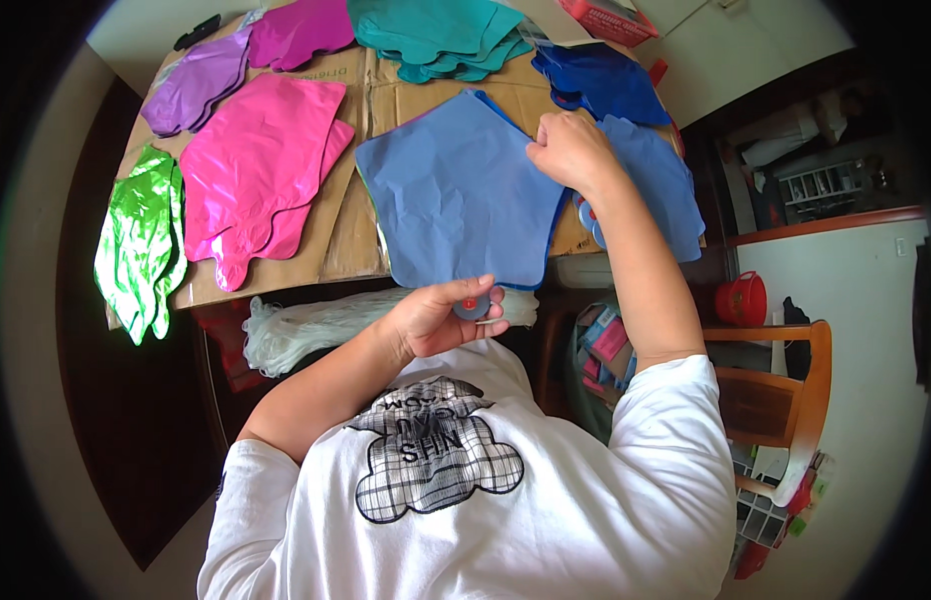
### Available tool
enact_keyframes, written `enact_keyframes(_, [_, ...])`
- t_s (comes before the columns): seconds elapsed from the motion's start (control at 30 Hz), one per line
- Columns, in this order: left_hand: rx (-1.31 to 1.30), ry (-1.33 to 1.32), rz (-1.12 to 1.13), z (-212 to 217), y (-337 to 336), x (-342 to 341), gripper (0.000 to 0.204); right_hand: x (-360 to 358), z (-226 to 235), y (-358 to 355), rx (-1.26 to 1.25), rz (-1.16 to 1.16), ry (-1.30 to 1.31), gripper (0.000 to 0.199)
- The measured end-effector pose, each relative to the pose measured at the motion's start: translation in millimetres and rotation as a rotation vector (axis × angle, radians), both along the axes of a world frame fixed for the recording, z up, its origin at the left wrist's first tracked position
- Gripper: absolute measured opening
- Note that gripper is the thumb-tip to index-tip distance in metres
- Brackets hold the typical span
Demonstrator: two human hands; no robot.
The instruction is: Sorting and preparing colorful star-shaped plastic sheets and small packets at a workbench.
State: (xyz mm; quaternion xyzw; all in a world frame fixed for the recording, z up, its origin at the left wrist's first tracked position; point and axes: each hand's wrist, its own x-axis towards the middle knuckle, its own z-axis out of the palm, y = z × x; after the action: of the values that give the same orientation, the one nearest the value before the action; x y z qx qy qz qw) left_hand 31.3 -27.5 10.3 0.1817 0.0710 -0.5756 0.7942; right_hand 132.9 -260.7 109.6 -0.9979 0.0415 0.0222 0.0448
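A flat blue star-shaped foil sheet [456, 190], with other coloured edges showing under it, lies on the cardboard in front of me. Just below its near edge, my left hand [441, 318] is closed around a small round grey-blue disc [472, 306] with a red centre. My right hand [574, 150] is closed in a pinch at the star's upper right edge. What its fingers hold, if anything, is hidden. Beside my right forearm, blue-and-white round pieces [587, 214] show in part at the edge of a stack of paler blue foil sheets [654, 185].
Cardboard [331, 215] covers the table. Foil stacks surround the star: green [141, 240], pink [261, 165], purple [196, 85], magenta [301, 35], teal [441, 35] and dark blue [601, 82]. Under the table edge hangs a whitish stringy bundle [321, 325]. A wooden chair [761, 395] stands at right.
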Motion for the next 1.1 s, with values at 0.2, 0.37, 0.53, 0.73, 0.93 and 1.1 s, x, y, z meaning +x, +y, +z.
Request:
enact_keyframes(0.2, [0.139,-0.011,-0.017,17,-3,-2,0.017,5,13,-2,0.085,0.050,0.122,0.030])
enact_keyframes(0.37, [0.231,0.064,0.001,35,-4,-6,0.014,19,7,-16,0.128,0.026,0.107,0.041])
enact_keyframes(0.53, [-0.037,0.148,0.035,41,9,-2,0.012,14,33,-36,0.203,0.001,0.352,0.053])
enact_keyframes(0.73, [-0.019,0.125,0.022,38,7,-4,0.016,-1,37,-35,1.178,-0.299,0.584,0.037])
enact_keyframes(0.93, [0.047,0.062,-0.060,32,14,-9,0.030,19,-7,-33,0.995,-0.155,0.443,0.025])
enact_keyframes(1.1, [-0.079,0.087,0.010,3,25,-10,0.045,10,-10,-25,0.911,-0.113,0.405,0.024])
